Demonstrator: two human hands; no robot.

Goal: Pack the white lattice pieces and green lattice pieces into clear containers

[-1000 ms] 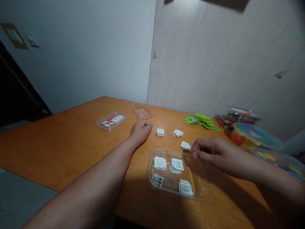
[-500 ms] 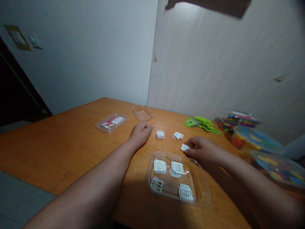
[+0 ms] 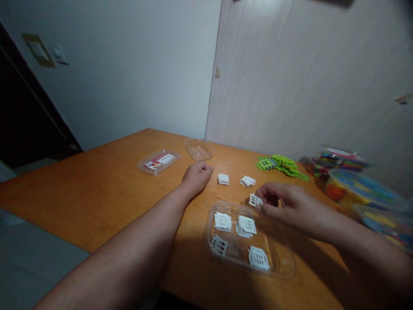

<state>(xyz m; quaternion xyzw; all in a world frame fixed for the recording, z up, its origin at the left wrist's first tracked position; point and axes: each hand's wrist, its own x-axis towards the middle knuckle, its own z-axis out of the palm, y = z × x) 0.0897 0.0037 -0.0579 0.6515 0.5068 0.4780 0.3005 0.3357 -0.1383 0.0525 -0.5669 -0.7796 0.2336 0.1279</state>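
Observation:
Between thumb and fingers, my right hand (image 3: 284, 201) pinches a small white plastic window piece (image 3: 255, 199) with a grid of openings, held just above the far edge of a clear plastic tray (image 3: 292, 258). Several white window pieces lie in the tray: a stack at back left (image 3: 222, 221), another stack at back right (image 3: 246, 226), a front left piece (image 3: 219, 245) and a front right piece or stack (image 3: 258, 258). My left hand (image 3: 197, 175) rests closed on the table, with nothing showing in it, beside a white stack (image 3: 223, 179). A looser white pile (image 3: 248, 181) lies to the right.
A clear container (image 3: 199, 150) and a labelled clear lid (image 3: 158, 162) sit at the back left of the wooden table (image 3: 106, 181). Green gear-like pieces (image 3: 282, 166) lie at the back right. Tubs of coloured pieces (image 3: 361, 187) stand along the right.
My right hand has lifted its white window piece slightly and turned it so the grid shows, moving nearer the tray. My left hand stays in place; the view has shifted a little.

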